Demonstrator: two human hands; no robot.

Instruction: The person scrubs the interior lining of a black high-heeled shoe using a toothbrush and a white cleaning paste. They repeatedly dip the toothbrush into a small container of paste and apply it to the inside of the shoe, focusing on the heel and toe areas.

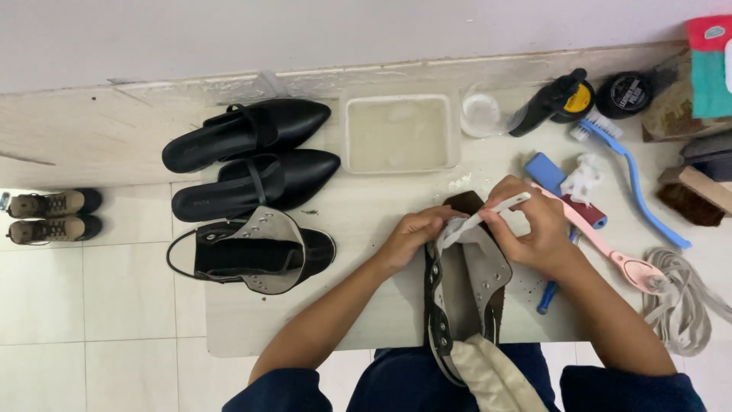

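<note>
Left hand: clamped on the toe end of the grey high-top sneaker, lying lengthwise at the near edge of the low table. Right hand: closed around a white brush handle, head angled into the shoe's toe. Matching sneaker to the left, beside two black flats. White basin behind.

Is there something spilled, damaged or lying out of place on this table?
Little stands out. The black bottle lies tipped on its side near the wall, and the removed laces hang in a loose heap over the table's right edge. Some white specks lie beside the tray.
</note>
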